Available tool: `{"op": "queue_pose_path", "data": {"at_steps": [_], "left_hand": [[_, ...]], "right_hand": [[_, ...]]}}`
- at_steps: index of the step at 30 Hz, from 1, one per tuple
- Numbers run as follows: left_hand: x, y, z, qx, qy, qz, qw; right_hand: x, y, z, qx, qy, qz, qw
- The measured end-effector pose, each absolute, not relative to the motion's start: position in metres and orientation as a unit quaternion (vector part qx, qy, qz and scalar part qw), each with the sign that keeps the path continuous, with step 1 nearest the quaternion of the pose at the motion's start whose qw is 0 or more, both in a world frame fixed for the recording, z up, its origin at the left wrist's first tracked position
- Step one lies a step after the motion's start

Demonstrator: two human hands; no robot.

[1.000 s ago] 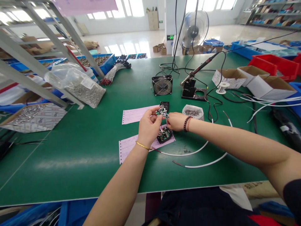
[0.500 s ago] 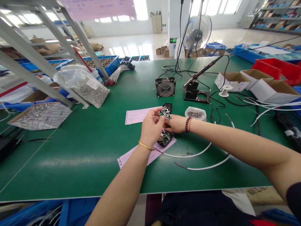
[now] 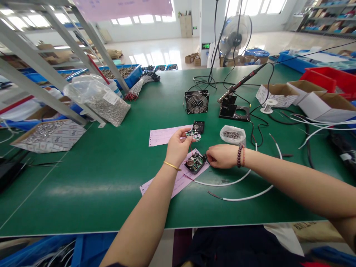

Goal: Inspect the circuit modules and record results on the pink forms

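Between thumb and fingers, my left hand [image 3: 178,147] pinches the edge of a small circuit board [image 3: 194,135]. A red wire runs down from that board toward a black housing [image 3: 195,170] with a second green board inside. My right hand [image 3: 223,155] is closed, its fingertips at the housing's right corner; anything within them is hidden. The housing lies on a pink paper slip [image 3: 174,188]. Behind the held board sits another black housing piece [image 3: 199,127], partly on a second pink slip [image 3: 161,136]. Two white cables [image 3: 222,183] with bared wire ends lie nearby.
A bag of small metal parts [image 3: 233,135] stands right of the boards. Farther back are a small square fan [image 3: 196,102], a soldering iron [image 3: 244,79] in its stand and a solder spool [image 3: 268,106]. Cardboard boxes [image 3: 319,107] line the right; a filled plastic bag [image 3: 107,105] lies left.
My right hand has drawn away from the left hand, right and nearer to me, uncovering the housing. The left hand still pinches the circuit board, almost in place.
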State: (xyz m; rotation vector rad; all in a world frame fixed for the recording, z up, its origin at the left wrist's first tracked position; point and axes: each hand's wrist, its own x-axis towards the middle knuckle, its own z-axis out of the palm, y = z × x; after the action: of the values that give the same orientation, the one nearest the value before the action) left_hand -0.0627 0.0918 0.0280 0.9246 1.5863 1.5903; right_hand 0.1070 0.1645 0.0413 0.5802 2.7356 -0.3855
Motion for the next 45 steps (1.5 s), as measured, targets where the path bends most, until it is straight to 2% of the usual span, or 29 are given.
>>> {"op": "queue_pose_path", "data": {"at_steps": [8, 12, 16, 21, 31, 38, 45], "left_hand": [[-0.093, 0.084, 0.029, 0.275, 0.533, 0.546, 0.585], [-0.103, 0.084, 0.022, 0.238, 0.495, 0.530, 0.646], [-0.105, 0.087, 0.012, 0.209, 0.471, 0.545, 0.662], [-0.106, 0.086, 0.008, 0.183, 0.461, 0.551, 0.671], [-0.107, 0.084, 0.005, 0.119, 0.429, 0.576, 0.686], [-0.109, 0.079, 0.002, 0.125, 0.421, 0.573, 0.692], [-0.106, 0.079, 0.004, 0.131, 0.414, 0.572, 0.696]], "right_hand": [[0.134, 0.148, 0.031, 0.180, 0.968, -0.159, 0.069], [0.154, 0.137, 0.015, 0.132, 0.984, -0.116, 0.040], [0.156, 0.144, 0.015, 0.127, 0.976, -0.175, 0.017], [0.118, 0.174, 0.024, 0.161, 0.955, -0.249, -0.022], [0.069, 0.196, 0.018, 0.065, 0.964, -0.253, 0.041], [0.067, 0.201, 0.020, -0.025, 0.964, -0.261, 0.035], [0.081, 0.194, 0.021, -0.019, 0.970, -0.234, 0.060]]}}
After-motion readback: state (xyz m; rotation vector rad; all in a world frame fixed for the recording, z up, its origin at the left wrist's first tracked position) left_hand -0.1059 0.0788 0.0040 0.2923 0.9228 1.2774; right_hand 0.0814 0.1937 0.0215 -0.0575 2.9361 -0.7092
